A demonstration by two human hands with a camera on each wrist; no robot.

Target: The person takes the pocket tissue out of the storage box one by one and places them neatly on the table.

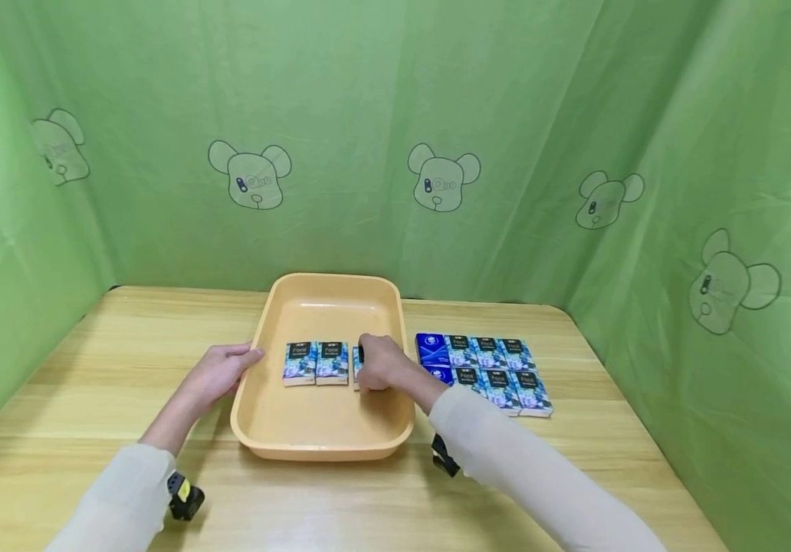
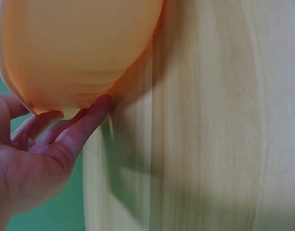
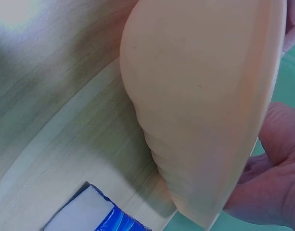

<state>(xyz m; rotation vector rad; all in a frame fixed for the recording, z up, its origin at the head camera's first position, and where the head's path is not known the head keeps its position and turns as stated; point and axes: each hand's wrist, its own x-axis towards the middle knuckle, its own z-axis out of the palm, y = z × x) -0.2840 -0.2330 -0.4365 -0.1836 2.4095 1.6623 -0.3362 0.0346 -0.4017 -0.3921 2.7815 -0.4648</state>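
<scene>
A yellow-orange plastic tray (image 1: 320, 425) sits on the table. My left hand (image 1: 219, 372) holds its left rim, with the thumb over the edge and the fingers under it, as the left wrist view shows. Inside the tray, two small floral tissue packs (image 1: 300, 363) lie side by side. My right hand (image 1: 383, 364) reaches over the right rim and pinches another tissue pack (image 1: 356, 376) just right of those two. Most of that pack is hidden behind the fingers. In the right wrist view, the tray wall (image 3: 200, 96) covers the fingertips.
Right of the tray, several tissue packs stand in two rows on the wooden table (image 1: 609, 445): floral ones (image 1: 533, 395) and plain blue ones (image 1: 431, 349) nearest the tray. My right forearm passes over part of the front row. A green curtain (image 1: 347, 230) encloses the table's back and sides.
</scene>
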